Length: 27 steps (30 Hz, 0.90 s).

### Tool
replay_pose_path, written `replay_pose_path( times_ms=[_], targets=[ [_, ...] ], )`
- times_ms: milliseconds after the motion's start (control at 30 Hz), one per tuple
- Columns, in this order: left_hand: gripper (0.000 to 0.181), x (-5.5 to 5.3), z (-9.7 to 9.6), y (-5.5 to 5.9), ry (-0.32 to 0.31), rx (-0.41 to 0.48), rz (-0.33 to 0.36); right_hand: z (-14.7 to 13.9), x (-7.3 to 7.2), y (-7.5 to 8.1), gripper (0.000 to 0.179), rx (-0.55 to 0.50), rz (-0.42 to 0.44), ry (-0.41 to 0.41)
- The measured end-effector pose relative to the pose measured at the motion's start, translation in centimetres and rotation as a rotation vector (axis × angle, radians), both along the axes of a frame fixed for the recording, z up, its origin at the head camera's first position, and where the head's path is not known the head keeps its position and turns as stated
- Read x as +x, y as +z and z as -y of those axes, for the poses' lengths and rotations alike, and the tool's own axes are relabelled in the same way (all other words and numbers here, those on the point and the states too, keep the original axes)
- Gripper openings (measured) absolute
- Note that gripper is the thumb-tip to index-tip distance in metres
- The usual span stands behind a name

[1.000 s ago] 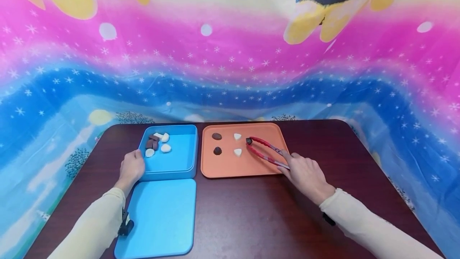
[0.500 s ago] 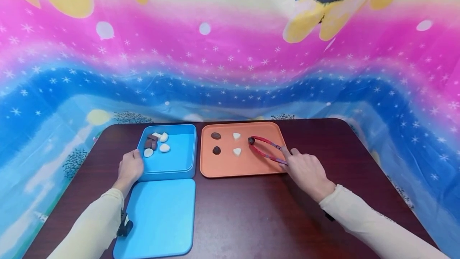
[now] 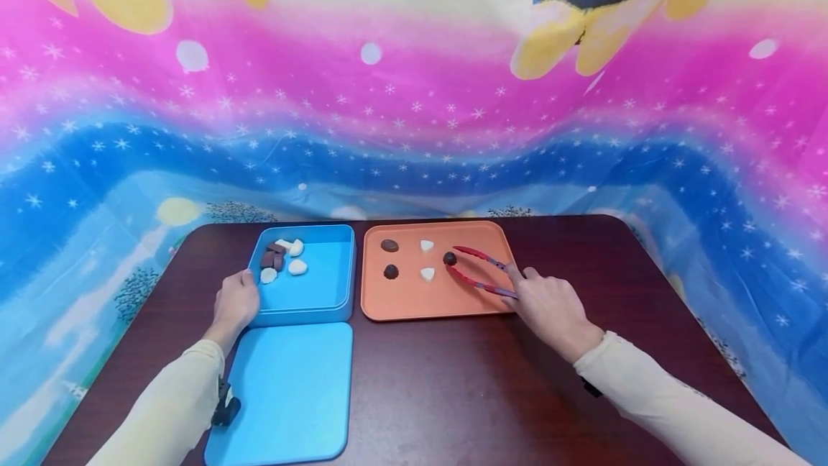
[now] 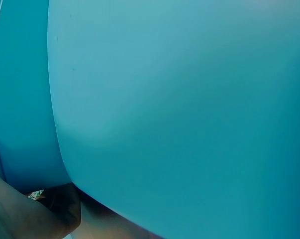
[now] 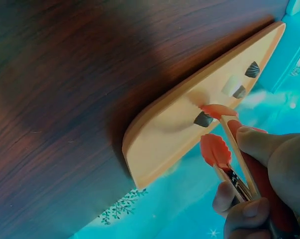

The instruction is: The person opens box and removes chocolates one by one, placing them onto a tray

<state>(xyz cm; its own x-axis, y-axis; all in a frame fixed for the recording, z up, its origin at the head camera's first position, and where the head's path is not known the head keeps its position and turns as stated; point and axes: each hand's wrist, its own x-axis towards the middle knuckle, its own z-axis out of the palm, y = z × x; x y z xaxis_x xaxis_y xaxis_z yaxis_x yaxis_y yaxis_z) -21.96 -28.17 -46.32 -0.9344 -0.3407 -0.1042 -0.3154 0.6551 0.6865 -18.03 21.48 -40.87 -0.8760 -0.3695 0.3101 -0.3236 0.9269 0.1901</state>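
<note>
My left hand (image 3: 236, 298) grips the left wall of the blue box (image 3: 333, 297), thumb at its rim. Inside it, brown chocolates (image 3: 272, 259) and white chocolates (image 3: 297, 267) lie towards the left. My right hand (image 3: 550, 311) holds red tongs (image 5: 261, 191) over the orange tray (image 3: 414, 305). The tongs' tips stand apart, one on either side of a dark round chocolate (image 3: 449, 258) that sits on the tray. Left of it are two white chocolates (image 3: 428, 275) and two brown ones (image 3: 391, 272), in two rows.
The box's blue lid (image 3: 284, 394) lies flat on the dark wooden table (image 3: 446, 387), in front of the box. Box and tray stand side by side with a narrow gap. A printed cloth (image 3: 401, 113) hangs behind and around the table.
The tongs' tips have spread from around the dark chocolate. It now rests on the tray, slightly nearer to me than before. My left hand stays on the box.
</note>
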Motion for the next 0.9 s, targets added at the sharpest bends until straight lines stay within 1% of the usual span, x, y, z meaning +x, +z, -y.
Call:
replay_pose_path(
  times_ms=[167, 367, 533, 700, 900],
  targets=[
    [0.049, -0.12, -0.06, -0.08, 0.002, -0.011, -0.008, -0.25, -0.02, 0.03, 0.061, -0.021, 0.013, -0.021],
    [0.049, 0.0, -0.16, 0.01, 0.006, -0.009, -0.007, -0.39, 0.03, 0.45, 0.067, -0.057, 0.034, -0.03],
    [0.049, 0.08, -0.17, 0.06, 0.0, -0.011, -0.003, -0.46, 0.21, 0.81, 0.067, -0.1, 0.06, -0.047],
    [0.049, 0.13, -0.17, 0.09, 0.0, -0.009, -0.011, -0.51, 0.39, 0.93, 0.069, -0.18, 0.105, -0.069],
    [0.05, 0.22, -0.18, 0.13, 0.003, -0.004, -0.007, -0.43, 0.52, 0.63, 0.078, -0.299, 0.176, -0.099]
  ],
)
